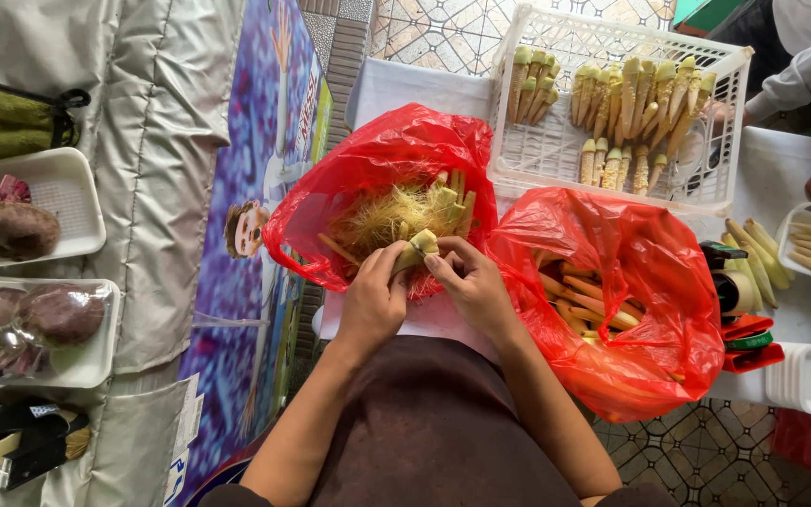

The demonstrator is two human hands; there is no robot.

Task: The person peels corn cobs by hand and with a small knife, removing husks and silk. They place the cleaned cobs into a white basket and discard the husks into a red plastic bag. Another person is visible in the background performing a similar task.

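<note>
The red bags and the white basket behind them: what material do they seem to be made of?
The two red bags look like thin plastic film: glossy, wrinkled and half see-through, so the baby corn inside shows through. The white basket seems to be rigid moulded plastic, matte, with an open lattice floor and walls. The left hand and right hand hold a corn piece.

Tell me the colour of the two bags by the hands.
Both bags are red plastic, clearest in the head view.

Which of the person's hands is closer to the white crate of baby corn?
The right. The right hand works just below the white crate, close to its near-left corner; the left hand sits farther left, beside the red bag of husks.
</note>
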